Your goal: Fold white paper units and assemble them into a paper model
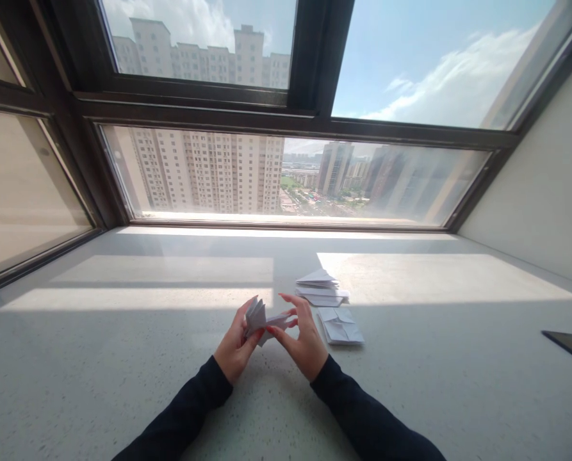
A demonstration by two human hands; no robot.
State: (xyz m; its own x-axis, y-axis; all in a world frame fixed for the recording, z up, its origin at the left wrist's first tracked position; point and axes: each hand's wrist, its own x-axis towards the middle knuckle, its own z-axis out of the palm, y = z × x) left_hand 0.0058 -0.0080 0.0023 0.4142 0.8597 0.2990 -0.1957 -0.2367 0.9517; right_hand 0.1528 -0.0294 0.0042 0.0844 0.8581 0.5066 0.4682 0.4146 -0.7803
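Note:
Between my two hands is a piece of folded white paper (255,316) with several pointed layers standing up at its left end. My left hand (235,346) grips that layered end, thumb in front and fingers behind. At the other end, my right hand (305,336) pinches a flatter flap with thumb and fingers, its index finger raised. Just beyond and right of my right hand lie a folded paper piece with a pointed top (317,282) and a square folded paper (341,326). The underside of the held paper is hidden by my fingers.
The pale speckled sill (122,378) spreads under my arms, with bands of sunlight across its far part. A dark flat object (569,346) lies at the right edge. Dark window frames (286,225) bound the back, and a white wall (545,192) rises at the right.

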